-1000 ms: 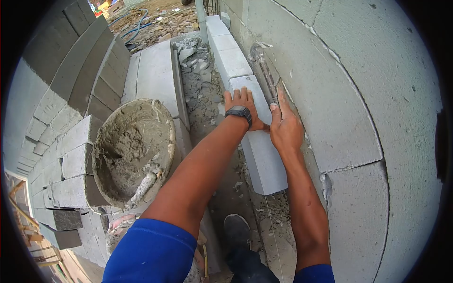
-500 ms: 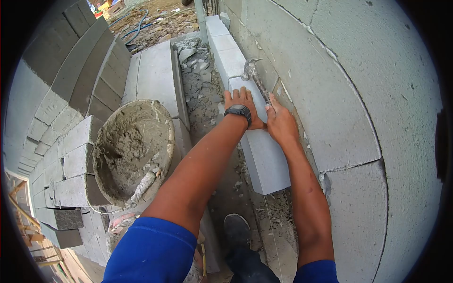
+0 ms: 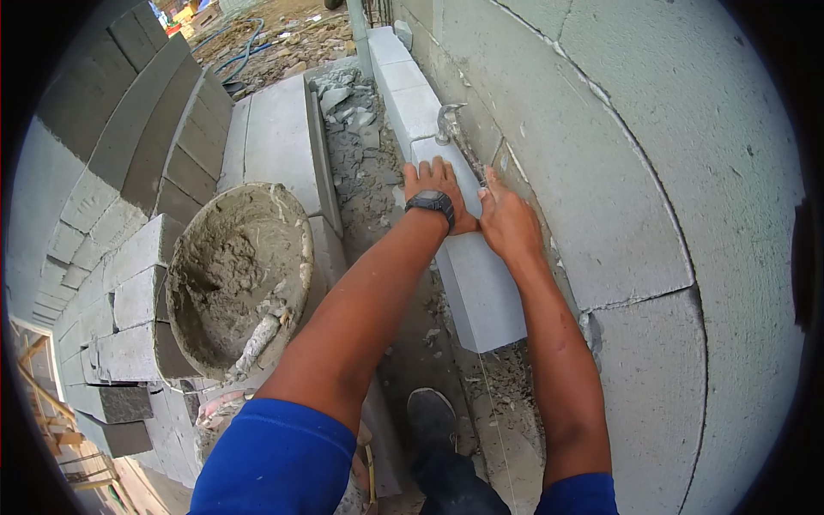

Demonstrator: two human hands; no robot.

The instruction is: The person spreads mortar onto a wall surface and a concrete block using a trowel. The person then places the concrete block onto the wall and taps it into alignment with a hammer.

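Observation:
My left hand point(image 3: 443, 190) lies flat on a light grey concrete block point(image 3: 486, 279), its fingers stretched toward the far end. A black watch is on that wrist. My right hand point(image 3: 511, 221) is closed round the handle of a claw hammer point(image 3: 464, 144). The hammer's metal head is beyond my fingers, over the block's far part on the wall side; whether it touches the block I cannot tell. More pale blocks point(image 3: 403, 90) continue the row beyond. A thin string point(image 3: 493, 412) runs from the block's near end toward me.
A bucket of wet mortar point(image 3: 236, 266) stands at left, a mortar-caked tool handle point(image 3: 257, 343) on its rim. Stacked grey blocks point(image 3: 129, 300) fill the left side. A block wall point(image 3: 618, 180) rises close on the right. Rubble point(image 3: 348, 112) lies in the narrow gap, and my shoe point(image 3: 431, 419) is below.
The view has shifted very slightly. My left hand stays on the block and my right hand keeps its hold on the hammer, with hardly any visible movement.

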